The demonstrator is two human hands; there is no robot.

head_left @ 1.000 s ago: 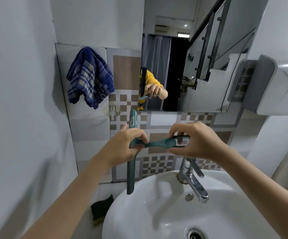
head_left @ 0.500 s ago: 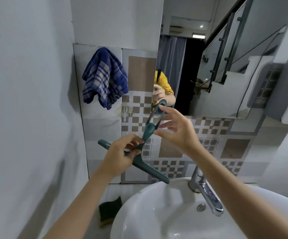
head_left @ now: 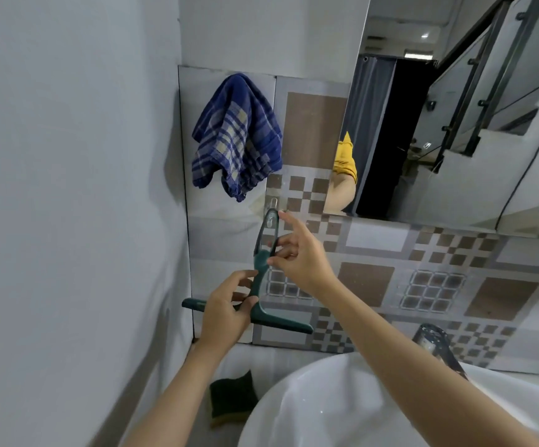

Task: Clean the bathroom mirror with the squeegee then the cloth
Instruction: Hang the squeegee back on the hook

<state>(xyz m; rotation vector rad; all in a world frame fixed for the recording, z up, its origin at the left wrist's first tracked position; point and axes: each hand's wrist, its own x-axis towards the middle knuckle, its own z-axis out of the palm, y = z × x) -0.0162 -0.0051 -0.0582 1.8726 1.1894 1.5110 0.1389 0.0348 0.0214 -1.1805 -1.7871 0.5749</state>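
Note:
A dark green squeegee (head_left: 260, 279) stands upright against the tiled wall, blade at the bottom, its looped handle end over a clear wall hook (head_left: 272, 217). My left hand (head_left: 226, 312) grips it near the blade. My right hand (head_left: 297, 256) pinches the handle with thumb and fingers, index finger pointing up toward the hook. A blue checked cloth (head_left: 237, 137) hangs on the wall to the upper left. The mirror (head_left: 455, 124) fills the upper right and reflects a yellow sleeve and an arm.
A white sink (head_left: 342, 411) lies below on the right, with a chrome tap (head_left: 439, 350) at its back. A dark green sponge (head_left: 232, 398) sits on the ledge left of the sink. A plain grey wall closes in on the left.
The squeegee swung from a sideways handle to upright and moved left toward the wall hook. My view shifted left, and the tap and dispenser slid toward the right edge.

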